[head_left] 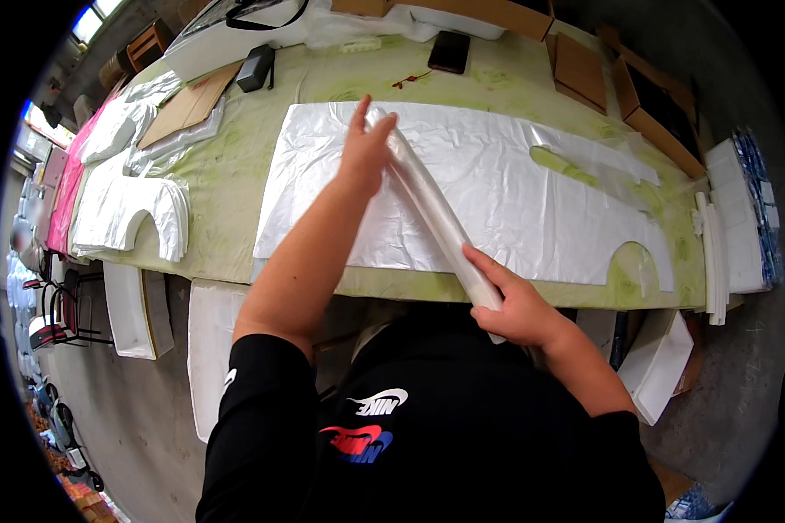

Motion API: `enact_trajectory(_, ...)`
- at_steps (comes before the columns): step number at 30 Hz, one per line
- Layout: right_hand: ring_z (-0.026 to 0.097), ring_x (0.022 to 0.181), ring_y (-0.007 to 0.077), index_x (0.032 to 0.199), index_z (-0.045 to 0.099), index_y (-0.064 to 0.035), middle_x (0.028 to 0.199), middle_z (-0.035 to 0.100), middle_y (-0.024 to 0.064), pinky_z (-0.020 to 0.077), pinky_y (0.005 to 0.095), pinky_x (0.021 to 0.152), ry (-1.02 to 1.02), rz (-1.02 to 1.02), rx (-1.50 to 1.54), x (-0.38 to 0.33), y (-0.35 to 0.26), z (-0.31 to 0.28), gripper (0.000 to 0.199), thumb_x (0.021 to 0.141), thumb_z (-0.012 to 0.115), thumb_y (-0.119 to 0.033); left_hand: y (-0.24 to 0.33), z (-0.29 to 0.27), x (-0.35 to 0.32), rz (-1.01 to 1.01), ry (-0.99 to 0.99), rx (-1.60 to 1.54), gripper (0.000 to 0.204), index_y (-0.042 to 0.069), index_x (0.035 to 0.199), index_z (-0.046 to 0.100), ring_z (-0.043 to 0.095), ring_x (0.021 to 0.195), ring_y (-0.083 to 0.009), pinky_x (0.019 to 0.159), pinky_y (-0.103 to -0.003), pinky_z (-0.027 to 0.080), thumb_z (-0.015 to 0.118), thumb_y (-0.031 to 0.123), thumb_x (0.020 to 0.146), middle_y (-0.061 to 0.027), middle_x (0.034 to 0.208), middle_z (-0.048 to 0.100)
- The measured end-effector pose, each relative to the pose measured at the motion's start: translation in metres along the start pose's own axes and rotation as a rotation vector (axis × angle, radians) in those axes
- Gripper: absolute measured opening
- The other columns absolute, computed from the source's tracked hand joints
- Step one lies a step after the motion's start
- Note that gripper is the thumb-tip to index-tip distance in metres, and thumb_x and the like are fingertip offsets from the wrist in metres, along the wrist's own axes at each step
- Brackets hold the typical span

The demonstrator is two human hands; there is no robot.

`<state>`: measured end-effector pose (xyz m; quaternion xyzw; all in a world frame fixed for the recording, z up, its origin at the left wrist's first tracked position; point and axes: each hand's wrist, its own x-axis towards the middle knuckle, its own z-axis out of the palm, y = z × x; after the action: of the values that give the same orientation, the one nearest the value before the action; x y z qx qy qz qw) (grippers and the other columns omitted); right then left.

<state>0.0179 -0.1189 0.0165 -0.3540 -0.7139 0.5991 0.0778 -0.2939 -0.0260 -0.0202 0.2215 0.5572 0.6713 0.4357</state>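
With the fingers of the right hand (516,305), holds a white roll (436,213) close to its near end, curled snugly round it. Has the left hand (365,152) at the far end of the roll, thumb wide apart from the rest, with the roll's end showing in the gap. Cannot tell about a touch there, with that hand a bit blurry.

Holds the roll on a slant, from far left down to near right, over the white plastic (488,187) and past the near edge of the green tabletop (227,187). Has the white plastic spread flat there, shiny and crinkly, with round gaps on its right side. Wears a black shirt (462,418) with short sleeves.

Past the plastic, has a dark phone (449,52) lying flat, with a thin red string (412,79) near it. Farther left, has a dark grey box (255,68) just beside some brown card (192,105). Has a white pile (118,213) on the left part of the tabletop, with a round cut on its near side. To the far right, has an open brown box (658,138), with white sticks (713,261) lying near the right edge. Below, has a white tub (131,301) on the left.
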Motion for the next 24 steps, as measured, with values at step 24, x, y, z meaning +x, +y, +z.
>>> enact_trajectory(24, 0.065, 0.103, 0.0304, 0.166, 0.021, -0.0186, 0.120, 0.064, 0.0203, 0.0516, 0.0399, 0.095, 0.004, 0.240, 0.036, -0.038, 0.004, -0.025, 0.098, 0.082, 0.072, -0.015, 0.019, -0.022, 0.060, -0.122, -0.373, 1.056, 0.041, 0.004, 0.123, 0.071, 0.058, 0.073, -0.0168, 0.072, -0.033, 0.051, 0.071, 0.034, 0.094, -0.0041, 0.093, 0.070)
